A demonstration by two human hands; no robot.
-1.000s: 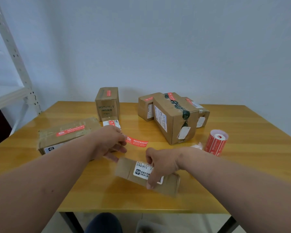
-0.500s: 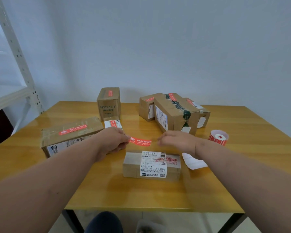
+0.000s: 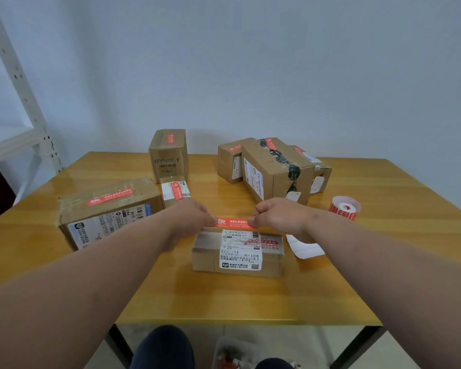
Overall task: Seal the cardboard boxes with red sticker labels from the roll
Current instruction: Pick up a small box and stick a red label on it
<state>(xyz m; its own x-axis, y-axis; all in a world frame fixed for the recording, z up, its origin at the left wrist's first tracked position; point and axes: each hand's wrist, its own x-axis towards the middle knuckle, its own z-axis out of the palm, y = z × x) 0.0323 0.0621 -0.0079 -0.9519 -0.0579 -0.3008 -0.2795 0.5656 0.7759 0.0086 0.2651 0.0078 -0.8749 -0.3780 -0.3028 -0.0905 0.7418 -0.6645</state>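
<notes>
Left hand (image 3: 190, 221) and right hand (image 3: 276, 218) pinching red sticker (image 3: 233, 222) ends, just over small box (image 3: 237, 253) back edge, maybe touching, bare table (image 3: 224, 296) in front, roll (image 3: 344, 208) right, HYNAUT box (image 3: 168, 153) behind

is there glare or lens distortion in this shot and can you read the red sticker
Head view: soft glare streaks the table at its far end; wide-angle lens bends the shelf frame; red sticker, pinched between left hand and right hand, shows print too small to read.
</notes>
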